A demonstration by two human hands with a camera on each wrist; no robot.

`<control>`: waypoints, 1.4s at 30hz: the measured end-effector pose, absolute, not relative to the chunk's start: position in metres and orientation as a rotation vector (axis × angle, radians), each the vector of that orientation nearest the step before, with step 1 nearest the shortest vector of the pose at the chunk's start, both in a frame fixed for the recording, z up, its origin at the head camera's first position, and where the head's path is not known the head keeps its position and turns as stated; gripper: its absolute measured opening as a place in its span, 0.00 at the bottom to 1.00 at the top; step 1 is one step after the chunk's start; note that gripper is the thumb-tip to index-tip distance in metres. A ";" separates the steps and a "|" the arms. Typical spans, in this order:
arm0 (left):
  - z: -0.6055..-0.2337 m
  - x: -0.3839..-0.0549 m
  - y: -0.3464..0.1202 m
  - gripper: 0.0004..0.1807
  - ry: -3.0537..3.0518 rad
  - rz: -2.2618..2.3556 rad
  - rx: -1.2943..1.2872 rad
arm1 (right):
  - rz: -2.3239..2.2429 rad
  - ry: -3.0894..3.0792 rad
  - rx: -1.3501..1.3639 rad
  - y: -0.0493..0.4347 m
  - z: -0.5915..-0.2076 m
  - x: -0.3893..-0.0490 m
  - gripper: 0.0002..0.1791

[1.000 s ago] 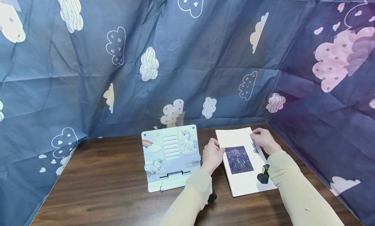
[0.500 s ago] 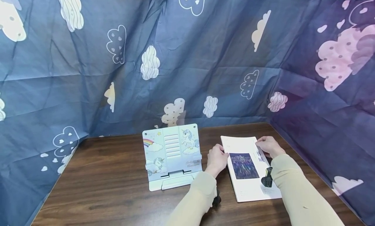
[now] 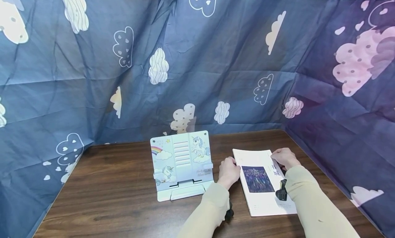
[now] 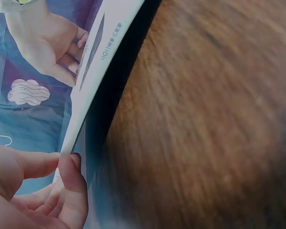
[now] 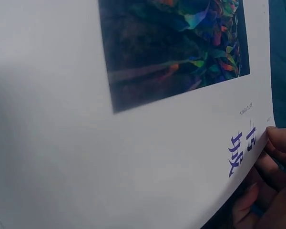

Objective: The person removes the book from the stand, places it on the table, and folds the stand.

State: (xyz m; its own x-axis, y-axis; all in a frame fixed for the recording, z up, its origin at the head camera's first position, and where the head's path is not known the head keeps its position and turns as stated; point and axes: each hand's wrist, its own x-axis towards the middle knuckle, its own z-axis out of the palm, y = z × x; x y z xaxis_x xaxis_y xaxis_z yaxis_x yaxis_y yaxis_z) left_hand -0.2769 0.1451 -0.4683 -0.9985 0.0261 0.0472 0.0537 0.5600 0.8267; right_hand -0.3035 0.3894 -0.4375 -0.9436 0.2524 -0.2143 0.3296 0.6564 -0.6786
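Observation:
A white magazine with a dark, colourful picture on its cover lies at the right of the table. My left hand pinches its left edge between thumb and finger, as the left wrist view shows the left hand at the thin white edge. On the opposite side, near the top right corner, my right hand grips the magazine. Close up, the right thumb rests on the cover beside the purple characters, with the fingers curled beneath the edge. A dark strip shows under the magazine's left edge in the left wrist view.
To the left of the left hand stands a pale blue book stand with unicorn drawings, its panel leaning back. The brown wooden table extends left and forward. A blue cloud-print curtain hangs along the back and right side.
Both hands have drawn the magazine nearer to the person and slightly right, keeping their hold on its two sides. The book stand stays in place.

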 end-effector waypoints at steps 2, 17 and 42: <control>-0.469 -0.277 0.145 0.04 -2.755 -1.456 -0.057 | -1.161 2.768 0.487 0.389 -0.437 -0.303 0.17; -0.471 -0.274 0.142 0.03 -2.808 -1.442 -0.054 | -1.111 2.826 0.511 0.384 -0.437 -0.303 0.15; -0.453 -0.267 0.127 0.20 -2.849 -1.426 -0.196 | -0.912 2.818 0.318 0.363 -0.418 -0.309 0.36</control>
